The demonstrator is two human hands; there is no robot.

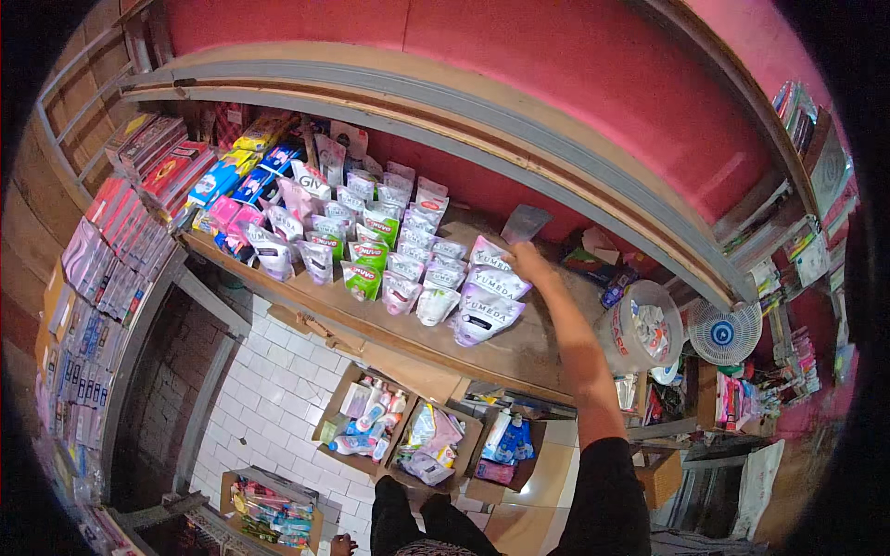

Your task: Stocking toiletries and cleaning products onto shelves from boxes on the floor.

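Observation:
My right hand (526, 260) reaches over the wooden shelf and pinches the top corner of a white and lilac Yumeda refill pouch (489, 254). That pouch stands rearmost in a short row. Directly before it are a second Yumeda pouch (492, 283) and a front Yumeda pouch (483, 318), both upright. To their left, green Nuvo pouches (362, 281) and smaller white and purple pouches (401, 292) stand in rows. Only part of my left hand (342, 545) shows at the bottom edge, low beside my legs; its grip is unclear.
On the floor are cartons of bottles (368, 420), pouches (432, 445) and blue packs (506, 445). Another box (274, 514) sits lower left. A clear plastic tub (640, 326) and a fan (723, 333) stand right. An upper shelf edge (445, 104) overhangs the pouches.

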